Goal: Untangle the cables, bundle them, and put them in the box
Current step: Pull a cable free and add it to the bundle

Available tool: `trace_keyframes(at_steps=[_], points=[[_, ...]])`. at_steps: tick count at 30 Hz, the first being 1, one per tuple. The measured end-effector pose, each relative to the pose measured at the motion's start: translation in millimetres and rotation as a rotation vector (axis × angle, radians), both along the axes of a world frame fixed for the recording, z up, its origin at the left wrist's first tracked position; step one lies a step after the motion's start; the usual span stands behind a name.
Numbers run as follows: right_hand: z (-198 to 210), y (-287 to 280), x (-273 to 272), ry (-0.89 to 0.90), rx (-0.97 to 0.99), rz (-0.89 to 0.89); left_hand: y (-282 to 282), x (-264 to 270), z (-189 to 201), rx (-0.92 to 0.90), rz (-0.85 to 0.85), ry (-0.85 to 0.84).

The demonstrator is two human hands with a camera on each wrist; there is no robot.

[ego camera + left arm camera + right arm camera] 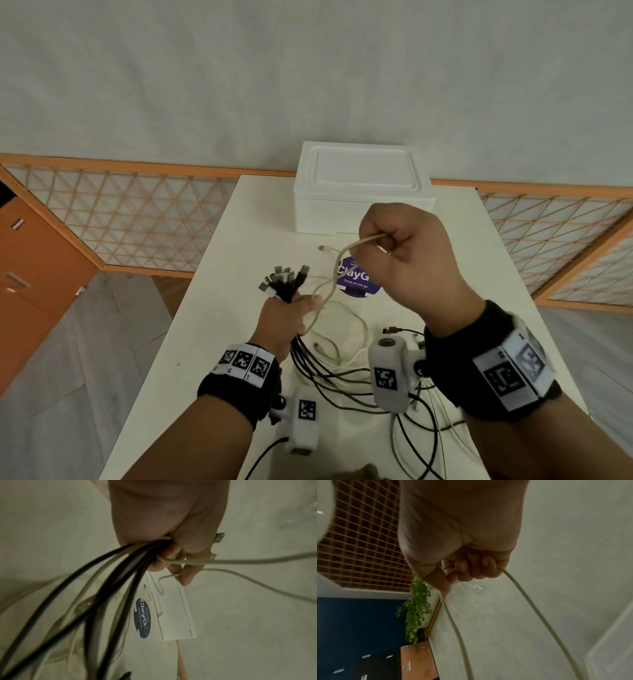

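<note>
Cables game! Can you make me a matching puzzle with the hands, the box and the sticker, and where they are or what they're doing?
Things:
1. left hand
2. right hand
3. white foam box
4. purple round sticker

States:
A. stuck flat on the table, in front of the box
B. grips a bundle of black and white cables, plugs sticking up
C. at the far end of the table, lid on
D. raised, pinching a loop of one white cable

Pairs: 1-B, 2-D, 3-C, 4-A

Left hand (286,317) is fisted low, fingers (173,555) curled; right hand (409,255), also fisted, is raised higher.
</note>
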State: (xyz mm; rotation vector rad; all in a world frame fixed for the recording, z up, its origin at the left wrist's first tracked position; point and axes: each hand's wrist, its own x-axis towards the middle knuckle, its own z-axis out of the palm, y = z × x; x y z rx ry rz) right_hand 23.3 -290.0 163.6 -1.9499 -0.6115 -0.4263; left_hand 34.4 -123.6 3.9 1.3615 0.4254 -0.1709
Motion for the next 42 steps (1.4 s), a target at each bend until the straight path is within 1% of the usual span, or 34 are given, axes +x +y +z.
trace_keyframes(at_steps=[1, 2, 4, 5, 6, 7, 9, 10, 11, 12, 13, 15, 16, 17, 20, 24, 25, 26, 28, 29, 31, 32, 33, 34, 35, 36, 37, 38, 39, 40, 41, 42], points=[[1, 0, -1, -0.103, -0.114, -0.044, 2, 2, -3, -0.031, 0.037, 0.014], [1, -1, -1, -0.185, -0.177, -0.072, 4, 3, -3, -0.060, 0.060, 0.017], [-4, -6, 1, -0.266, -0.158, -0.070, 5, 3, -2, -0.133, 0.069, 0.018], [-9, -9, 4, -0.263, -0.120, -0.082, 6, 2, -1, -0.184, 0.073, 0.011], [-17, -10, 7, -0.207, -0.077, -0.104, 6, 2, 2, -0.233, 0.075, -0.002], [-26, -11, 10, -0.100, -0.031, -0.139, 6, 1, 4, -0.269, 0.073, -0.020], [-49, -8, 19, 0.213, 0.037, -0.225, 5, 1, 10, -0.325, 0.051, -0.068], [-61, -5, 23, 0.386, 0.107, -0.226, 4, 1, 12, -0.330, 0.039, -0.088], [-71, -1, 24, 0.539, 0.199, -0.186, 2, 0, 16, -0.325, 0.021, -0.105], [-84, 3, 25, 0.647, 0.237, -0.136, 0, 0, 19, -0.326, -0.004, -0.120], [-95, 5, 25, 0.692, 0.175, -0.078, -2, -1, 22, -0.329, -0.024, -0.133], [-110, 15, 20, 0.687, -0.090, 0.095, -5, -3, 26, -0.352, -0.085, -0.164], [-115, 21, 16, 0.673, -0.141, 0.183, -6, -5, 27, -0.378, -0.106, -0.181], [-118, 25, 13, 0.659, -0.129, 0.220, -5, -6, 29, -0.387, -0.122, -0.186], [-111, 28, 12, 0.615, -0.147, 0.147, -2, -7, 27, -0.329, -0.147, -0.218], [-101, 26, 10, 0.574, -0.158, 0.145, -1, -9, 29, -0.316, -0.121, -0.230], [-98, 23, 10, 0.561, -0.096, 0.131, -1, -9, 28, -0.314, -0.117, -0.218], [-94, 18, 11, 0.549, 0.012, 0.100, 0, -10, 31, -0.308, -0.103, -0.195], [-79, 2, 12, 0.493, 0.258, -0.027, 6, -9, 27, -0.286, -0.023, -0.134], [-71, -10, 14, 0.427, 0.346, -0.106, 11, -7, 21, -0.261, 0.022, -0.100], [-56, -36, 15, 0.279, 0.435, -0.242, 21, -7, 7, -0.194, 0.108, -0.027], [-49, -50, 14, 0.218, 0.402, -0.314, 26, -8, 0, -0.191, 0.145, 0.007], [-43, -64, 14, 0.160, 0.286, -0.388, 30, -10, -5, -0.214, 0.180, 0.033], [-40, -77, 12, 0.137, 0.058, -0.482, 34, -11, -10, -0.258, 0.218, 0.052], [-40, -91, 11, 0.168, -0.244, -0.565, 37, -12, -14, -0.306, 0.251, 0.065], [-43, -102, 10, 0.251, -0.559, -0.612, 39, -13, -17, -0.344, 0.275, 0.076], [-47, -108, 8, 0.385, -0.832, -0.614, 40, -14, -19, -0.366, 0.285, 0.077], [-53, -109, 5, 0.545, -1.047, -0.571, 38, -14, -18, -0.375, 0.283, 0.076], [-58, -107, 1, 0.657, -1.169, -0.498, 36, -15, -16, -0.371, 0.273, 0.069], [-61, -99, -4, 0.697, -1.200, -0.398, 32, -16, -14, -0.367, 0.262, 0.061], [-65, -86, -8, 0.681, -1.155, -0.279, 27, -16, -11, -0.366, 0.253, 0.049], [-68, -69, -12, 0.636, -1.050, -0.144, 21, -16, -6, -0.368, 0.241, 0.034]])
